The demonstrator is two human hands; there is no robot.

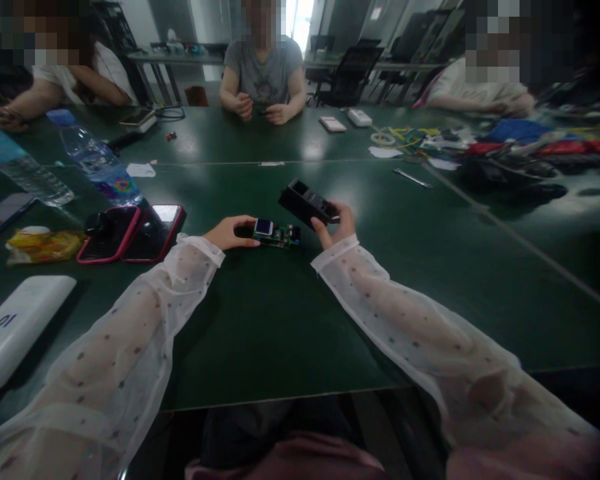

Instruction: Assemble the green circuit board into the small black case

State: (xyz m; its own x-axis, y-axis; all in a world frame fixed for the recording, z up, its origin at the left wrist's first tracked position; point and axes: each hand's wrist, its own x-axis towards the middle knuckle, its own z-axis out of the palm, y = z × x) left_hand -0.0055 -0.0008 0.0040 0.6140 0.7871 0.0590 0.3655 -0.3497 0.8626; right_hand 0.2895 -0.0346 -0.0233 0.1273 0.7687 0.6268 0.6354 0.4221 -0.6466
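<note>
Between thumb and fingers, my left hand [234, 232] grips the left end of a small green circuit board [279, 235] that carries a little dark screen with a pale frame. Just to the right, my right hand [337, 225] holds a black plastic casing [305, 202] with a rectangular window, tilted above the table. The casing and the board are close together, and the casing's lower end lies near my right fingers. Both hands are over the dark green table [280, 333].
Left are two phones [153, 233], a yellow packet [45, 245], a white power bank [27, 327] and water bottles [100, 163]. A wrench [413, 178] and heaped cables [510, 150] lie right. Across sits a person in grey [264, 73], with others at both sides.
</note>
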